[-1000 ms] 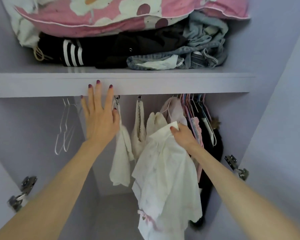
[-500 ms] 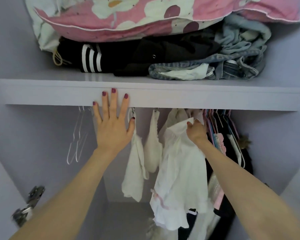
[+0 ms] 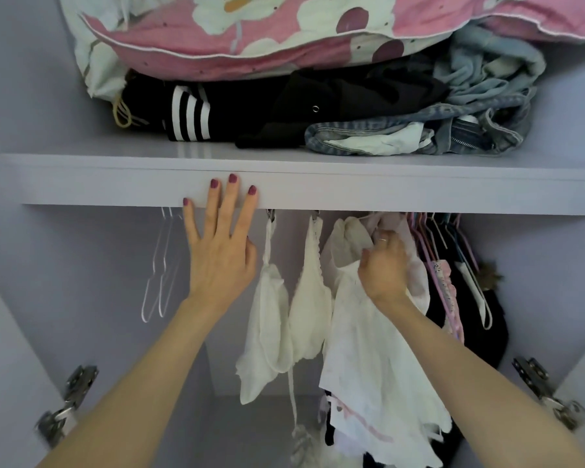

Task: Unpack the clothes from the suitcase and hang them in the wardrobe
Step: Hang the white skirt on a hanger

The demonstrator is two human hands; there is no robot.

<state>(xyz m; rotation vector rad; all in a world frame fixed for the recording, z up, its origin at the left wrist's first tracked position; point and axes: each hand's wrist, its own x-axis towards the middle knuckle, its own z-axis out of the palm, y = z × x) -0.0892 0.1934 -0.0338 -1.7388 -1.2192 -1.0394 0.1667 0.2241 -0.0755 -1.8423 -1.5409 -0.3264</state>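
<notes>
White blouse [image 3: 368, 349]: we hold its top in right hand [image 3: 384, 268], fingers curled; left hand [image 3: 218, 251] flat, fingers spread on shelf [image 3: 385, 194] edge. Hanging step; next, hook onto hidden rail.

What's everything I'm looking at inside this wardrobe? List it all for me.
pillow: one, pink with pale flowers, top of the shelf pile
black clothes: a folded heap, one piece white-striped, under the pillow
denim clothes: a crumpled blue heap, shelf right
shelf: one, lilac, above the hanging clothes
empty hangers: two, clear, hanging left
small white tops: two, hanging centre
white garment: one, gripped at its top
dark clothes on pink hangers: several, right
door hinges: two, metal, lower corners
left hand: flat, fingers on the shelf edge
right hand: grips the white garment
</notes>
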